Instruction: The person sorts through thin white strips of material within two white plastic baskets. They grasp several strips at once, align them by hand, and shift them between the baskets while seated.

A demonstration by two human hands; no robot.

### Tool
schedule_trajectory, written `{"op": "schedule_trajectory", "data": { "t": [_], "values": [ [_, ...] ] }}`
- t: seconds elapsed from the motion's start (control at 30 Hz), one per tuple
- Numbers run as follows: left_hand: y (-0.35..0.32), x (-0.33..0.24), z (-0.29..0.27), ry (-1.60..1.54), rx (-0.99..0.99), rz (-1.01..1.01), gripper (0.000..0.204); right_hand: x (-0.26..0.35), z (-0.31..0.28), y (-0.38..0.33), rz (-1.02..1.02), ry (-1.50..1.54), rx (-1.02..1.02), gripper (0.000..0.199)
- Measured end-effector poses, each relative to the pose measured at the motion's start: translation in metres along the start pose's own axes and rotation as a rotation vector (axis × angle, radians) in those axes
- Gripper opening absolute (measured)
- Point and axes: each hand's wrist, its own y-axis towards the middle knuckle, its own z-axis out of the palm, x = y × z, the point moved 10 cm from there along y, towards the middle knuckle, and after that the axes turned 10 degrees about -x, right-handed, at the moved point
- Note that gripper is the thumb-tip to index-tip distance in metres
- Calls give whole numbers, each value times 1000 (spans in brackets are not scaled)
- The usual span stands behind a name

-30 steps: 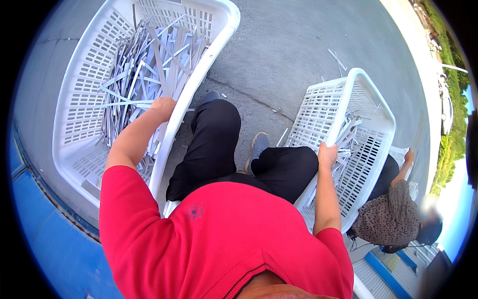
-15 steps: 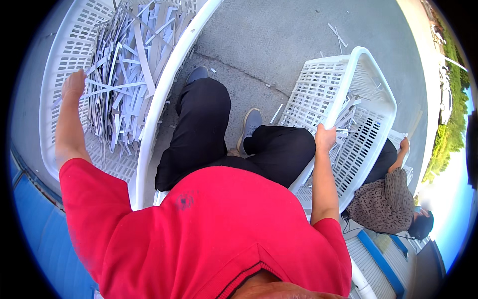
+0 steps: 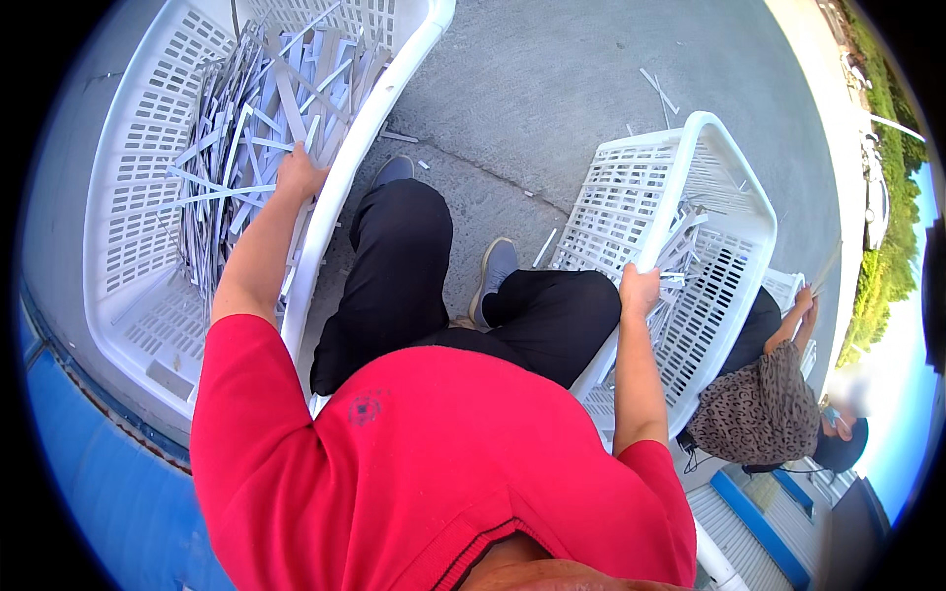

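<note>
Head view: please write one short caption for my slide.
Left hand reaches into a white basket of grey strips; right hand grips a second basket's rim.

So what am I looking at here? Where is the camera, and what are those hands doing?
There is no machine here. The camera sits on a person's head and looks down, so you see their red shirt, black trousers and both arms from above. The round lens bends straight edges. The person sits on concrete ground between two white plastic crates. The left hand reaches into the left crate and rests on a heap of grey strips. The right hand grips the rim of the right crate, which holds only a few strips. At the right edge, another person crouches, holding a thin strip.
</note>
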Motion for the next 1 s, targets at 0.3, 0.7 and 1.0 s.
{"op": "schedule_trajectory", "data": {
  "t": [0.3,0.7,1.0],
  "values": [
    [-8,-8,30,331,-37,55,52,-8,5,0,22,-14,4,47],
    [-28,8,-35,-96,-44,-178,85,-4,-3,-7,43,-43,32,46],
    [-40,95,-86,-117,-52,-175,49,-4,-1,-8,5,10,50,46]
  ]
}}
